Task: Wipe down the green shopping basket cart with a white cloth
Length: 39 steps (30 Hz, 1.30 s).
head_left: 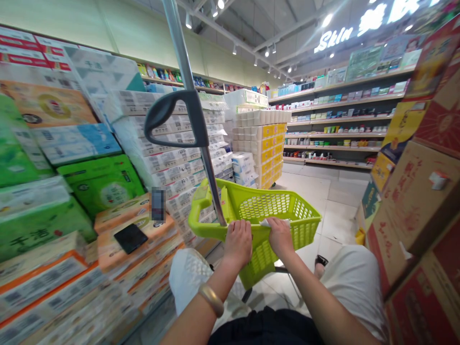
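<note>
Past the bangle (212, 299) on our wrist, our left hand (237, 242) clenches the near rim of the green basket (280, 203) on the aisle floor (323, 191), our right hand (280, 235) clamping a white cloth (266, 223) there (bear down, we judge, and it may tip toward us).

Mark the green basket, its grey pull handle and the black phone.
green basket (304, 215), head view, right mesh wall.
grey pull handle (169, 101), head view, loop's top.
black phone (130, 237), head view, its centre.

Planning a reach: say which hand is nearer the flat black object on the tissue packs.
Left. Left hand on the basket rim, right of the black object; right hand farther right.
</note>
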Each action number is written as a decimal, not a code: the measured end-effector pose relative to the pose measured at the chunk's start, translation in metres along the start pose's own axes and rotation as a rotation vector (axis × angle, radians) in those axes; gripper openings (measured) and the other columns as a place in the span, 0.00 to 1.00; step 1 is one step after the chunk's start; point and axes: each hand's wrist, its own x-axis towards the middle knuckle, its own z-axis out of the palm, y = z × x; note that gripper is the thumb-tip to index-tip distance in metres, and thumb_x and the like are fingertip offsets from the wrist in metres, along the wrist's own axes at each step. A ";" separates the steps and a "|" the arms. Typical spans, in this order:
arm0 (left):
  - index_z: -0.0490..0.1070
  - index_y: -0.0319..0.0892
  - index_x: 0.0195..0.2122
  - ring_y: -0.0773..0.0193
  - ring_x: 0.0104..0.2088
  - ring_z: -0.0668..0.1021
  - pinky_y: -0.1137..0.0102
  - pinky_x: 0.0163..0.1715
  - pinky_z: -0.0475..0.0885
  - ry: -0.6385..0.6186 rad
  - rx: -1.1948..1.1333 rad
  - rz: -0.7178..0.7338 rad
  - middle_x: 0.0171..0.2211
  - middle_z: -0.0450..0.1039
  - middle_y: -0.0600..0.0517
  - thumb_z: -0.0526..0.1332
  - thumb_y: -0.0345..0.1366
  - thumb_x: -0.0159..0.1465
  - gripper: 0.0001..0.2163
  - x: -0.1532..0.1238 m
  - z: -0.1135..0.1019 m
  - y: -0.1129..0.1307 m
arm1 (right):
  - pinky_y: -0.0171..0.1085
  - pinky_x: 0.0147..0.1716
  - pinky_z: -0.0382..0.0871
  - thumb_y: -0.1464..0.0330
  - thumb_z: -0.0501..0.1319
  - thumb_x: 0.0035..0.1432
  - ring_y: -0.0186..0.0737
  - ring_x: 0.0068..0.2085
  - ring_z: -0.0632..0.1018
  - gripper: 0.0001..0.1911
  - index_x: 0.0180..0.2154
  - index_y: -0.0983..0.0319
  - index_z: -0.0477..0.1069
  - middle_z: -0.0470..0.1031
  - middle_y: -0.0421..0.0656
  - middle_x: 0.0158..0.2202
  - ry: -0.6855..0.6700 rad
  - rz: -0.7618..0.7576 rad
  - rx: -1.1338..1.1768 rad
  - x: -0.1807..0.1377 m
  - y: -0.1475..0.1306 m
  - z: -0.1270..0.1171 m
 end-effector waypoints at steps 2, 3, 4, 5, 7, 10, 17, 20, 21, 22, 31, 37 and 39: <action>0.66 0.35 0.48 0.51 0.44 0.68 0.57 0.51 0.58 -0.008 0.003 0.003 0.41 0.68 0.42 0.58 0.33 0.57 0.17 0.000 0.001 0.000 | 0.38 0.51 0.59 0.82 0.50 0.54 0.42 0.48 0.71 0.23 0.46 0.61 0.73 0.75 0.47 0.46 -0.027 -0.064 0.059 0.000 -0.016 0.001; 0.66 0.36 0.47 0.51 0.44 0.68 0.57 0.50 0.58 -0.012 0.002 0.003 0.41 0.68 0.42 0.57 0.32 0.57 0.16 0.000 0.001 -0.001 | 0.38 0.51 0.59 0.82 0.50 0.55 0.42 0.49 0.71 0.23 0.47 0.61 0.72 0.75 0.46 0.47 -0.038 -0.098 0.090 0.000 -0.022 0.002; 0.66 0.36 0.47 0.52 0.44 0.68 0.58 0.50 0.59 -0.014 -0.001 0.004 0.41 0.68 0.42 0.57 0.32 0.58 0.15 0.000 0.001 -0.001 | 0.37 0.52 0.59 0.82 0.50 0.55 0.41 0.49 0.71 0.24 0.48 0.60 0.72 0.75 0.45 0.48 -0.046 -0.123 0.114 0.000 -0.026 0.002; 0.66 0.36 0.47 0.52 0.44 0.68 0.58 0.50 0.59 -0.015 -0.006 0.006 0.41 0.68 0.43 0.57 0.32 0.58 0.15 0.000 0.002 -0.002 | 0.37 0.52 0.59 0.82 0.49 0.55 0.40 0.50 0.71 0.24 0.48 0.59 0.72 0.74 0.45 0.49 -0.053 -0.138 0.127 0.000 -0.026 0.002; 0.66 0.36 0.48 0.52 0.44 0.68 0.58 0.51 0.58 -0.011 -0.016 0.010 0.41 0.68 0.42 0.58 0.32 0.57 0.17 0.000 0.002 -0.003 | 0.38 0.52 0.59 0.82 0.49 0.55 0.40 0.49 0.71 0.25 0.49 0.58 0.72 0.74 0.44 0.49 -0.056 -0.132 0.113 -0.001 -0.017 0.001; 0.65 0.35 0.50 0.51 0.45 0.67 0.57 0.52 0.58 0.000 -0.013 0.012 0.42 0.68 0.41 0.58 0.33 0.56 0.19 -0.001 0.002 -0.003 | 0.39 0.52 0.59 0.82 0.50 0.54 0.42 0.49 0.70 0.25 0.48 0.59 0.73 0.74 0.45 0.48 -0.033 -0.066 0.035 -0.001 0.004 -0.002; 0.66 0.35 0.49 0.52 0.45 0.68 0.58 0.52 0.58 -0.010 -0.003 0.003 0.41 0.68 0.42 0.58 0.33 0.56 0.18 0.000 0.001 -0.002 | 0.38 0.51 0.59 0.82 0.50 0.54 0.42 0.48 0.71 0.24 0.48 0.60 0.73 0.75 0.46 0.47 -0.055 -0.083 0.051 0.001 -0.016 0.000; 0.66 0.37 0.47 0.52 0.44 0.68 0.58 0.51 0.58 -0.016 0.007 0.011 0.41 0.68 0.43 0.57 0.32 0.56 0.17 0.000 0.002 -0.003 | 0.37 0.52 0.59 0.82 0.50 0.55 0.40 0.50 0.70 0.25 0.50 0.59 0.71 0.74 0.45 0.50 -0.070 -0.151 0.110 -0.001 -0.025 0.001; 0.66 0.37 0.48 0.52 0.44 0.68 0.57 0.51 0.59 -0.014 0.008 0.014 0.41 0.68 0.43 0.58 0.32 0.56 0.17 0.000 0.002 -0.003 | 0.37 0.52 0.59 0.82 0.49 0.55 0.40 0.50 0.70 0.25 0.50 0.58 0.71 0.74 0.44 0.50 -0.075 -0.152 0.114 -0.001 -0.022 0.001; 0.66 0.37 0.48 0.51 0.45 0.68 0.57 0.52 0.58 -0.012 0.007 0.015 0.42 0.68 0.43 0.58 0.33 0.56 0.18 0.000 0.002 -0.004 | 0.38 0.52 0.59 0.82 0.49 0.54 0.40 0.50 0.70 0.26 0.49 0.58 0.72 0.74 0.44 0.50 -0.076 -0.142 0.108 -0.001 -0.016 0.000; 0.65 0.37 0.49 0.51 0.45 0.67 0.56 0.52 0.58 -0.010 -0.016 0.004 0.42 0.68 0.41 0.59 0.33 0.56 0.19 0.000 0.003 -0.004 | 0.40 0.51 0.59 0.82 0.51 0.53 0.44 0.48 0.70 0.24 0.47 0.62 0.73 0.74 0.48 0.47 -0.040 0.018 -0.024 0.000 0.005 -0.001; 0.66 0.37 0.47 0.52 0.44 0.67 0.57 0.51 0.58 -0.006 -0.019 0.010 0.42 0.68 0.42 0.57 0.31 0.57 0.15 0.000 0.005 -0.005 | 0.37 0.53 0.58 0.83 0.49 0.54 0.40 0.50 0.70 0.26 0.50 0.59 0.72 0.74 0.44 0.49 -0.085 -0.138 0.123 0.000 -0.029 0.000; 0.65 0.37 0.48 0.52 0.45 0.67 0.57 0.52 0.58 -0.007 -0.018 0.013 0.42 0.68 0.42 0.57 0.32 0.57 0.16 -0.001 0.004 -0.005 | 0.37 0.52 0.59 0.83 0.49 0.54 0.40 0.49 0.70 0.26 0.49 0.59 0.72 0.74 0.44 0.49 -0.083 -0.125 0.103 -0.001 -0.019 -0.001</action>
